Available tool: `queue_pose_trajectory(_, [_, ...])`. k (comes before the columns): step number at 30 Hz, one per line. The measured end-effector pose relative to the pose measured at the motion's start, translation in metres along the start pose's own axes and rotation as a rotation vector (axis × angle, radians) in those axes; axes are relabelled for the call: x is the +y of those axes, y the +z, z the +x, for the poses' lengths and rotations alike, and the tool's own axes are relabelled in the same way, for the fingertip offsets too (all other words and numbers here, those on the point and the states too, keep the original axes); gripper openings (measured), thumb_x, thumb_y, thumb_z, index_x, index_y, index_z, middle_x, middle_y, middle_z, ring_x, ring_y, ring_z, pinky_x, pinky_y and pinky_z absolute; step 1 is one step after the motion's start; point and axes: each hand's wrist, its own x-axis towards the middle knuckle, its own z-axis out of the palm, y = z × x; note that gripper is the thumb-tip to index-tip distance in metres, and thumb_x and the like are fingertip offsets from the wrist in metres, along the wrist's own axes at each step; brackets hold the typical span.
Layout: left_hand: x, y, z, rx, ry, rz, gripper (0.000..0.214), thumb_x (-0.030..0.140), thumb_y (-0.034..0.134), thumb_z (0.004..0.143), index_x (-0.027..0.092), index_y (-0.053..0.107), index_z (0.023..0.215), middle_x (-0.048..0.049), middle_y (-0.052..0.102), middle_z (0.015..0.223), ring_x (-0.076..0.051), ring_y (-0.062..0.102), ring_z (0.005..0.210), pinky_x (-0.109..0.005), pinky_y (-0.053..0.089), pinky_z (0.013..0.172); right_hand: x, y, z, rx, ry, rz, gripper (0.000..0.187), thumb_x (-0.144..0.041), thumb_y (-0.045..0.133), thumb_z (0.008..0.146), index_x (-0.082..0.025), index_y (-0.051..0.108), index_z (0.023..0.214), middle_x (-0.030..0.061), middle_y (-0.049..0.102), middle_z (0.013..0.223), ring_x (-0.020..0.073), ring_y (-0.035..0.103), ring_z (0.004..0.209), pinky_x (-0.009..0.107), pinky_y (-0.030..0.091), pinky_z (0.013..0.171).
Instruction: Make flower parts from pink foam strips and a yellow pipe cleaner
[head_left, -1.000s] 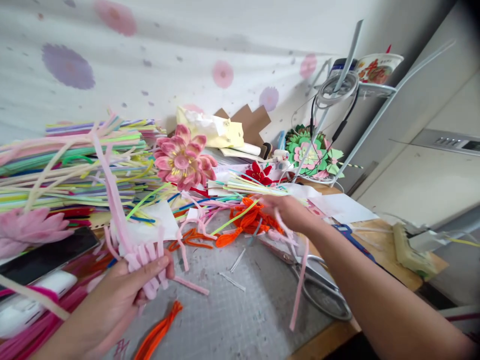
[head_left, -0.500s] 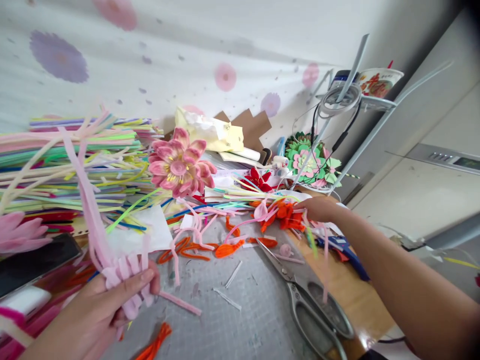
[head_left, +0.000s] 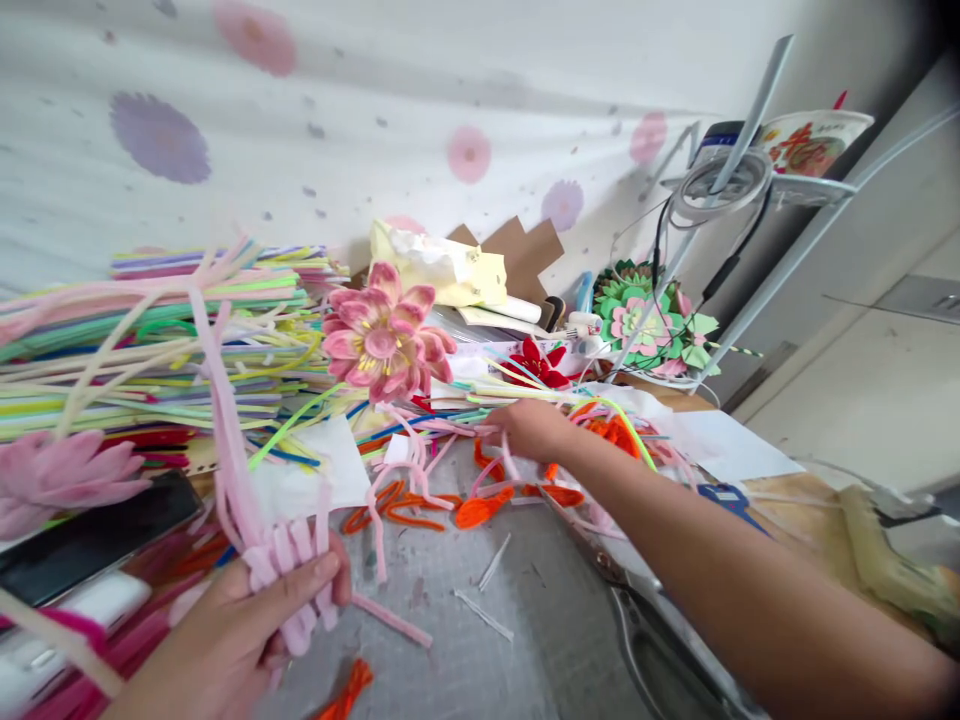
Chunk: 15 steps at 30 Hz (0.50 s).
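Observation:
My left hand is closed round a bundle of folded light-pink pipe cleaners, whose long ends rise up to the left. My right hand reaches across the grey cutting mat into a heap of loose pink and orange pipe cleaners; its fingers curl down onto pink strands there. A finished pink pipe-cleaner flower stands just behind that heap.
A big stack of coloured pipe cleaners fills the left. Metal scissors lie under my right forearm. A red flower, a green-and-pink paper flower, a phone stand with ring light and a glue gun are at the back right.
My right hand has swung back left from the orange pile at the right to the loose pink strands in the middle. The left hand keeps its hold on the pink bundle.

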Motion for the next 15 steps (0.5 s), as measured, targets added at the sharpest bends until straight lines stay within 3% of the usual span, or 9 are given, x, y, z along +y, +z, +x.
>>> queue_pose_trajectory(3, [-0.002,-0.004,-0.003,-0.059,-0.018,0.020,0.031,0.056,0.068,0.058,0.026,0.066,0.067,0.0009,0.060,0.061,-0.013,0.040,0.052,-0.022,0.031,0.042,-0.026,0.022,0.028,-0.001,0.010,-0.040,0.032,-0.043,0.053,0.083,-0.020,0.062,0.104,0.0093,0.068,0.094,0.0238,0.062,0.087,0.033,0.046,0.072])
queue_pose_trajectory(6, [-0.002,-0.004,-0.005,-0.036,-0.002,-0.008,0.031,0.055,0.069,0.059,0.026,0.065,0.068,0.0009,0.061,0.063,-0.014,0.043,0.057,-0.022,0.032,0.044,-0.025,0.024,0.040,0.011,0.046,-0.063,0.034,-0.042,0.048,0.088,-0.016,0.059,0.106,0.0077,0.065,0.097,0.0202,0.061,0.088,0.038,0.047,0.076])
queue_pose_trajectory(12, [0.002,0.001,-0.006,-0.011,-0.016,-0.054,0.036,0.055,0.071,0.056,0.024,0.065,0.072,0.0007,0.063,0.064,-0.015,0.048,0.061,-0.021,0.038,0.050,0.032,-0.013,0.019,0.125,0.169,-0.034,0.022,-0.035,0.050,0.084,-0.023,0.067,0.091,0.0068,0.068,0.085,0.0209,0.062,0.078,0.027,0.043,0.065])
queue_pose_trajectory(15, [0.005,0.002,-0.008,-0.014,-0.010,-0.064,0.039,0.055,0.073,0.053,0.022,0.064,0.071,0.0003,0.063,0.062,-0.014,0.049,0.059,-0.021,0.038,0.049,0.063,-0.030,-0.003,0.194,0.232,-0.003,0.026,-0.035,0.047,0.084,-0.020,0.067,0.093,0.0070,0.068,0.081,0.0191,0.061,0.073,0.025,0.041,0.062])
